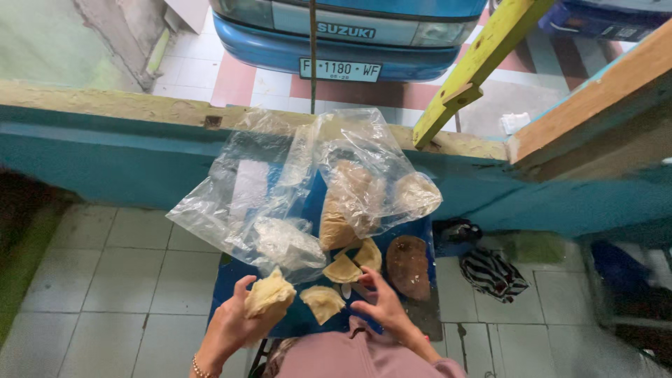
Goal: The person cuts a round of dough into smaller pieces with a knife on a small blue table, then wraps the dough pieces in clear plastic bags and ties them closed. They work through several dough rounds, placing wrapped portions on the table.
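Here your left hand (234, 322) is closed around a pale, crumpled piece of dough (269, 294), fingers curled up under it and thumb against its near side, so it sits lifted just above the blue board (231, 276) in front of you. Your right hand (381, 308) is open, fingers spread and reaching down toward the board; it grips nothing, and its fingertips come close to the folded dough pockets without clearly touching one. Judging by what lies there, three folded half-moon pieces (342, 269) are already shaped and set near the middle of the board, with another pale one (323, 302) nearest you, between your hands. A darker, brownish oval piece (409, 264) rests at the right edge. More looks to be left: the clear plastic bags (294, 189) at the far side still cover further pale and tan pieces, and the lump in your left hand is not yet laid down. How many pieces sit under the plastic is hard to tell, since the film glares and wrinkles over them. The board's near edge is cut off by your sleeve (357, 357), and whatever holds the board up is hidden. A striped cloth (493, 273) lies on the tiled floor (105, 280) to the right.
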Demonstrator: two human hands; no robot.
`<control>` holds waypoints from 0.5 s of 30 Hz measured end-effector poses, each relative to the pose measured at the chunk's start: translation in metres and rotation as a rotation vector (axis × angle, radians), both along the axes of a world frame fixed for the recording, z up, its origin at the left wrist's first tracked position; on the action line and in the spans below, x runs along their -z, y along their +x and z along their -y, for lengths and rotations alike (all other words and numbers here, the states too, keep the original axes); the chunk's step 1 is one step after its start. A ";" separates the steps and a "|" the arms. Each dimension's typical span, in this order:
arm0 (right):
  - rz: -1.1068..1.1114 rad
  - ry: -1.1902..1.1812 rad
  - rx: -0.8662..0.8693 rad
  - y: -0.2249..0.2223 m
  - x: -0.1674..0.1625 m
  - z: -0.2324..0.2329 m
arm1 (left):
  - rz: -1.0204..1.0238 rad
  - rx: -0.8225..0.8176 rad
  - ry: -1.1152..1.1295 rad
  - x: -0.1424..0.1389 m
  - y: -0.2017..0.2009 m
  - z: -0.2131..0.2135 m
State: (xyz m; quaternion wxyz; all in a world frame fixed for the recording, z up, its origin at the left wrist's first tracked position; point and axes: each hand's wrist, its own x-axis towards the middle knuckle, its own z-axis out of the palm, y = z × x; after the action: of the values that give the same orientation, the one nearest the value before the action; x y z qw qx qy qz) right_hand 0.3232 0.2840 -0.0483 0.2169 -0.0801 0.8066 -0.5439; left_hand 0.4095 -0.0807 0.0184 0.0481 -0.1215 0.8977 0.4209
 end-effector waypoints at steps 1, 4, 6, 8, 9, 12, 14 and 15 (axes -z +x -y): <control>0.050 -0.082 -0.100 0.005 0.000 0.006 | -0.020 0.059 0.059 -0.013 -0.006 -0.010; 0.292 -0.699 -0.234 0.017 0.003 0.016 | -0.037 0.185 0.328 -0.030 -0.035 -0.052; 0.465 -0.923 -0.013 0.022 0.002 0.006 | -0.027 0.182 0.780 -0.022 -0.063 -0.098; 0.563 -1.111 0.143 0.020 -0.002 -0.016 | -0.021 0.185 1.115 -0.003 -0.096 -0.151; 0.577 -1.184 0.193 0.014 -0.006 -0.034 | -0.005 0.192 1.146 0.008 -0.111 -0.178; 0.345 -0.916 0.460 -0.011 -0.022 -0.077 | -0.004 0.129 1.132 0.035 -0.147 -0.248; 0.182 -0.648 0.589 -0.033 -0.029 -0.091 | 0.037 0.105 0.984 0.045 -0.165 -0.279; 0.116 -0.550 0.642 -0.043 -0.032 -0.091 | 0.050 0.107 0.923 0.047 -0.172 -0.288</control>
State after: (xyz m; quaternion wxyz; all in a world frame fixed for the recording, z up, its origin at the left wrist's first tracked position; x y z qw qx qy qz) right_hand 0.2799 0.3755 -0.0166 0.0523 0.1508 0.6019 -0.7824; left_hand 0.2378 0.2074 -0.0288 0.1402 -0.0511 0.6200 0.7703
